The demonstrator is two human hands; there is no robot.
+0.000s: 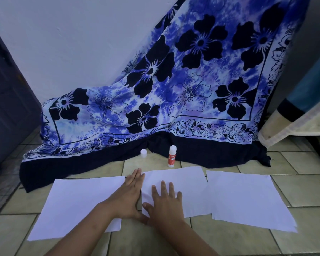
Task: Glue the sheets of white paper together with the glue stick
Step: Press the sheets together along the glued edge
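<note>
Three white paper sheets lie side by side on the tiled floor: a left sheet [76, 204], a middle sheet [188, 183] and a right sheet [248, 198]. My left hand [129, 194] lies flat with straight fingers along the seam between the left and middle sheets. My right hand [164, 202] presses flat, fingers spread, on the middle sheet's left part. An uncapped glue stick [171, 156], red label, stands upright behind the middle sheet. Its white cap [143, 152] sits apart to the left.
A blue floral cloth [174, 85] drapes down the wall onto the floor just behind the glue stick. A dark door [6, 100] is at the left, a bed edge [294, 122] at the right. Bare tiles [229, 241] show in front.
</note>
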